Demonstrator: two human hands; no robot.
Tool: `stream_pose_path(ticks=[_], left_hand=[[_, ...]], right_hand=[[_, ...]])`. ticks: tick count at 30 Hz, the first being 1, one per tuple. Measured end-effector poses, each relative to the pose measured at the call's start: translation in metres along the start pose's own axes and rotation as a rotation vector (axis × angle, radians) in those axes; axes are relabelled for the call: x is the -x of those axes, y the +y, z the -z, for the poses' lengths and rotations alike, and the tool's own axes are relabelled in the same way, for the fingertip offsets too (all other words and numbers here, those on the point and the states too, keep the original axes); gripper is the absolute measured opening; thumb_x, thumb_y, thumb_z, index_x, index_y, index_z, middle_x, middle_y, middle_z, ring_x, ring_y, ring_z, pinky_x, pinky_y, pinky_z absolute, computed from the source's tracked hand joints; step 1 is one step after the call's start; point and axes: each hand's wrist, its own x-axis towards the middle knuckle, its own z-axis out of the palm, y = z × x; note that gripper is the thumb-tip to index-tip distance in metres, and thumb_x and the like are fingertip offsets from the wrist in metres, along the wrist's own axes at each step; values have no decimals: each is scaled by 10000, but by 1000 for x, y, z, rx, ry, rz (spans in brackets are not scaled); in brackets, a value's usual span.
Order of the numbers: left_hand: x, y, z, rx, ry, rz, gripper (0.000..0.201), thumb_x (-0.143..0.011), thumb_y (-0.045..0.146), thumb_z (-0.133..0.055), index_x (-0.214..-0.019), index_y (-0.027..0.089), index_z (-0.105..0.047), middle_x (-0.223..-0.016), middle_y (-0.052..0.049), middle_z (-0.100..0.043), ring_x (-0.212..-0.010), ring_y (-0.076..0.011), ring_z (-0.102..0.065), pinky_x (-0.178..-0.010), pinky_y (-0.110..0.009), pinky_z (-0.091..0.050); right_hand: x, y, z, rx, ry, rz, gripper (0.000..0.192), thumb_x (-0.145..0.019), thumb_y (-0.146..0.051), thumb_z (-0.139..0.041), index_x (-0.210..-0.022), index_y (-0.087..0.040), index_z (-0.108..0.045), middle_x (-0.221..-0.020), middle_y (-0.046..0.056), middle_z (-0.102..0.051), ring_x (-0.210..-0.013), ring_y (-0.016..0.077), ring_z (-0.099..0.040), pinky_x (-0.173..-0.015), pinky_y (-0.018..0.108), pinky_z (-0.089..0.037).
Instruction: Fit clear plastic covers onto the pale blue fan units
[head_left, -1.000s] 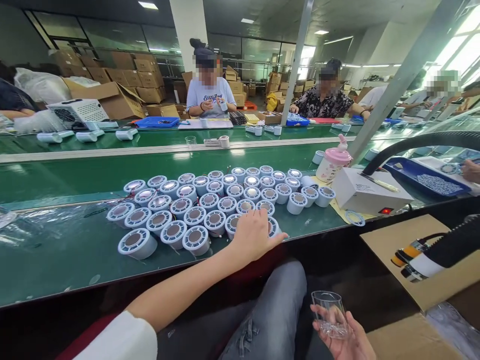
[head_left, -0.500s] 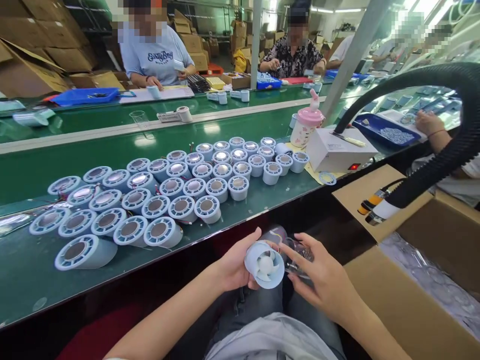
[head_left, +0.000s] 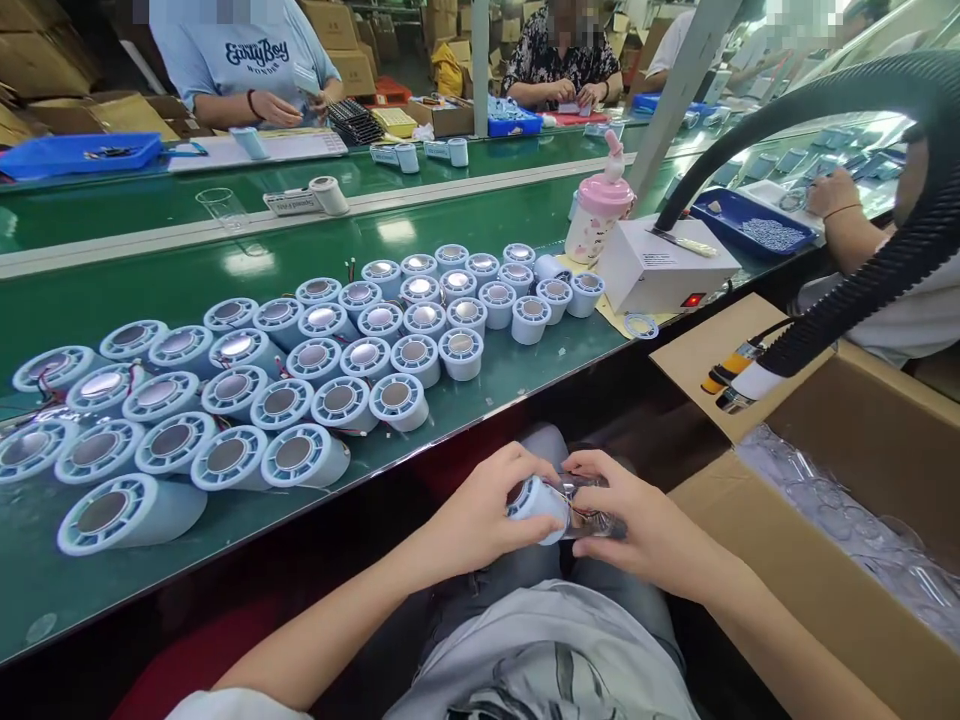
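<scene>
Over my lap, my left hand grips a small pale blue round fan housing. My right hand holds a clear plastic cup pressed against the housing's end. Thin coloured wires show between the two parts. Both hands sit below the front edge of the green conveyor table. On that table stand several rows of the same pale blue round housings, each with a shiny disc in the middle.
A white box with a red light and a pink bottle stand at the right of the table. A black hose arches over an open cardboard box holding clear cups. Other people work across the table and at right.
My left hand took one housing off the table and brought it down to my lap. My right hand carried the clear cup up against it. The camera tilted down.
</scene>
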Motion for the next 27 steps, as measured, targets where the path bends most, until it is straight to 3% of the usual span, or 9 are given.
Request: stream_pose_path(ticks=[1,4,6,10,12,17,20,23,27], left_hand=[[0,-3,-1,14,32,-24,442,-731,358,-753,-1128,237,-599,-1045,-26,-572,-924,-178,-556,-820,-301,-451],[-4,-17,-4,54,92,-112,723,-590,479,-835,-1227,256,-574,-1026,-38,-534,-929,-192,-555,-831,-328,-478],[-8,-27,-6,65,91,-184,731,-551,478,-853,-1207,266,-614,-1083,-64,-497,-1004,-218,-552,-894,-361,-482],[-14,-39,-6,101,-20,-251,726,-555,421,-868,-1224,285,-620,-1385,-120,-400,-1227,-300,-493,-1047,-438,-415],[-15,-39,-5,127,-58,-241,744,-568,384,-869,-1255,294,-597,-1407,-111,-456,-1268,-311,-478,-1075,-452,-390],[-13,-31,-5,303,-92,-110,713,-669,292,-813,-1323,285,-528,-1284,-85,-593,-1166,-258,-567,-896,-337,-527],[-11,-28,-6,492,-79,-13,667,-694,256,-796,-1305,266,-531,-1296,-86,-579,-1102,-232,-601,-859,-310,-539],[-10,-29,-7,715,-90,51,583,-734,240,-770,-1270,265,-540,-1337,-78,-563,-1100,-211,-606,-886,-304,-522],[-9,-30,-4,763,-124,87,611,-722,254,-785,-1280,282,-539,-1353,-74,-558,-1070,-207,-620,-873,-300,-517]], right_hand=[[1,-1,2,-97,4,-28,50,-842,-192,-641,-802,-212,-617,-1263,56,-475,-1117,231,-525,-914,353,-453],[3,-4,4,-283,84,-91,229,-937,-310,-524,-759,-211,-629,-1161,54,-511,-1116,212,-513,-903,323,-426],[3,-5,4,-373,150,-131,280,-931,-321,-524,-701,-200,-627,-1116,56,-531,-1073,207,-530,-840,300,-434],[-2,0,2,-599,252,-233,283,-830,-329,-650,-595,-177,-610,-1011,68,-594,-949,204,-574,-730,275,-461],[-5,4,2,-727,287,-284,284,-767,-322,-717,-554,-172,-603,-978,71,-627,-924,210,-589,-727,278,-483],[-10,10,4,-962,316,-345,309,-749,-349,-748,-533,-176,-611,-989,69,-676,-889,228,-636,-663,287,-537],[-7,10,5,-762,247,-182,86,-759,-303,-753,-751,-224,-721,-1189,68,-649,-1112,281,-597,-862,362,-535],[-2,12,2,-362,171,34,390,-772,-188,-746,-1132,-316,-667,-1376,38,-539,-1262,258,-504,-1033,382,-442],[4,18,-3,-288,189,116,428,-814,-202,-726,-1189,-334,-571,-1395,20,-527,-1287,216,-490,-1016,322,-469]])
